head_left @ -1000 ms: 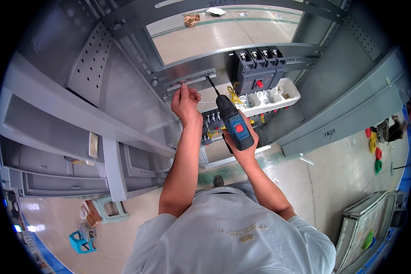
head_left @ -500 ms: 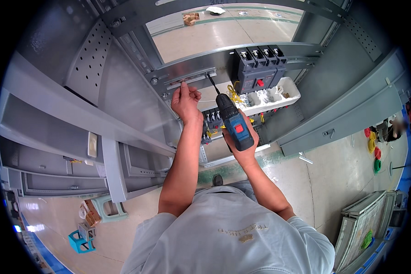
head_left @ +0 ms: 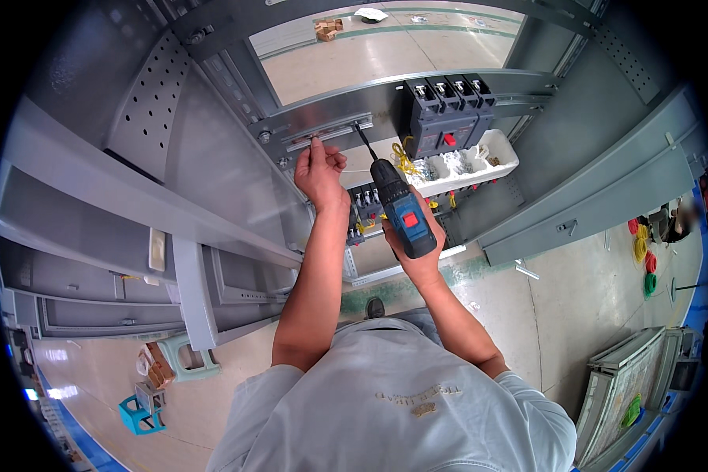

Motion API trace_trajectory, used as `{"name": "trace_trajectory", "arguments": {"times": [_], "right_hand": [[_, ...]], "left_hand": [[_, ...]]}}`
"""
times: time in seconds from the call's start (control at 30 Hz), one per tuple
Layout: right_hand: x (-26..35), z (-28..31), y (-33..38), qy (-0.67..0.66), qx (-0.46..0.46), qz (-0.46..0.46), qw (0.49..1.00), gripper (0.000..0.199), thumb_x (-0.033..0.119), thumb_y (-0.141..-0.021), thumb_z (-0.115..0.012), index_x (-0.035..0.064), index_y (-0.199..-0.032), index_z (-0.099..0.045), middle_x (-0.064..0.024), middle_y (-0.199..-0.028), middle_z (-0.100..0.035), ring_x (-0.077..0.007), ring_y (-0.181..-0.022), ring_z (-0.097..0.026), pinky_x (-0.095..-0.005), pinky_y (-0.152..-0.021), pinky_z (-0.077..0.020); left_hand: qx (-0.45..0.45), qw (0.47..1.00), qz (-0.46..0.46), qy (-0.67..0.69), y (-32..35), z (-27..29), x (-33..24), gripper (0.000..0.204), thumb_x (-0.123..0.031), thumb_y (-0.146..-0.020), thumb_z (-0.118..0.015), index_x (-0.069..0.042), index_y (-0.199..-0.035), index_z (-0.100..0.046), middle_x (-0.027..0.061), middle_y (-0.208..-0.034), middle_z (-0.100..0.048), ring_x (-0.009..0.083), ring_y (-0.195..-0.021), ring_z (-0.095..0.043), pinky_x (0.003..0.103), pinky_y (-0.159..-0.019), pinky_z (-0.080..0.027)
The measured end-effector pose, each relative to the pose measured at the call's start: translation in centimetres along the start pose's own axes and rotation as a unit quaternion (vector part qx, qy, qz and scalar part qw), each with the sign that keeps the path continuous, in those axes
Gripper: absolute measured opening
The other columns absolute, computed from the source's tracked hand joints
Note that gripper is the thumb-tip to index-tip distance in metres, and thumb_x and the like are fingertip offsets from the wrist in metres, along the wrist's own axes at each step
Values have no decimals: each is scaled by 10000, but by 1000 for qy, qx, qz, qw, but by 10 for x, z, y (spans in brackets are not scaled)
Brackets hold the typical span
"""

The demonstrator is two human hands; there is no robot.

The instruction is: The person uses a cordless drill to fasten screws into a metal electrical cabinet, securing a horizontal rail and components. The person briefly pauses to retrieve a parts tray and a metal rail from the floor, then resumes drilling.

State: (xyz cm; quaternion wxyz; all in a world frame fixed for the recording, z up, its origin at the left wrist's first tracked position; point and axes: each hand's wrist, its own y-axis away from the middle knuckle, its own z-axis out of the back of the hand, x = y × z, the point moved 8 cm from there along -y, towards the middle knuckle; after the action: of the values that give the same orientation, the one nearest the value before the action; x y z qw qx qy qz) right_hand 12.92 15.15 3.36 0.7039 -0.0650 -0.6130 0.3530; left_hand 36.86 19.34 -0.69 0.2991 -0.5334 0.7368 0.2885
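Grey sheet-metal cabinet walls (head_left: pixel 212 141) are seen around both hands. The left hand (head_left: pixel 320 179) is raised to a slotted silver metal rail (head_left: pixel 327 134) on the cabinet's crossbar, thumb and forefinger nearly together, perhaps so the rail is steadied; whether anything small is pinched cannot be told. A long dark bit (head_left: pixel 366 142) is pointed at the rail's right end, and its blue-and-black cordless drill (head_left: pixel 409 214) is gripped by the closed right hand (head_left: pixel 425 264), presumably for alignment. Farther right, a dark grey four-pole breaker (head_left: pixel 448 126) is seen beside a white foam tray (head_left: pixel 472 182). Since the earlier frame, hands and drill have hardly been shifted.
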Motion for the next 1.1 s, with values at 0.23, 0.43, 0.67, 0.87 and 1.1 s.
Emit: {"name": "trace_trajectory", "arguments": {"times": [0.23,0.43,0.67,0.87,1.1], "right_hand": [[-2,-2,0,-4,-1,4,1000,708,34,-705,-814,-3,-1351,-527,-134,-1130,-686,-223,-982,-680,-313,-894,-512],[-4,-1,0,-6,-10,12,1000,729,48,-680,-833,14,-1346,-539,-167,-1097,-688,-292,-957,-696,-340,-855,-529],[-4,-1,0,-9,-11,7,1000,718,50,-687,-832,11,-1342,-541,-170,-1100,-687,-291,-962,-697,-339,-853,-530],[-2,-1,0,1,-15,7,1000,723,34,-701,-817,-2,-1361,-524,-148,-1120,-687,-236,-972,-688,-312,-881,-517],[6,-9,4,15,-24,3,1000,739,12,-717,-791,3,-1393,-493,-142,-1114,-688,-222,-975,-686,-302,-890,-513]], "left_hand": [[-1,1000,0,-3,1,-1,-1,213,-217,-965,-656,-58,-841,-589,65,-720,-657,133,-553,-595,266,-519,-470],[0,1000,-2,-6,0,-1,0,216,-219,-970,-650,-58,-841,-586,67,-719,-659,135,-548,-595,263,-515,-469],[-2,1000,0,-6,0,-1,0,218,-221,-970,-650,-58,-841,-584,70,-717,-661,137,-544,-596,262,-510,-466],[-3,1000,-3,-8,0,-1,-1,218,-222,-967,-654,-58,-841,-584,71,-720,-662,138,-545,-596,264,-512,-465],[0,1000,-10,-24,2,-1,-1,196,-210,-965,-651,-61,-854,-587,66,-744,-649,137,-597,-597,263,-562,-483]]}}
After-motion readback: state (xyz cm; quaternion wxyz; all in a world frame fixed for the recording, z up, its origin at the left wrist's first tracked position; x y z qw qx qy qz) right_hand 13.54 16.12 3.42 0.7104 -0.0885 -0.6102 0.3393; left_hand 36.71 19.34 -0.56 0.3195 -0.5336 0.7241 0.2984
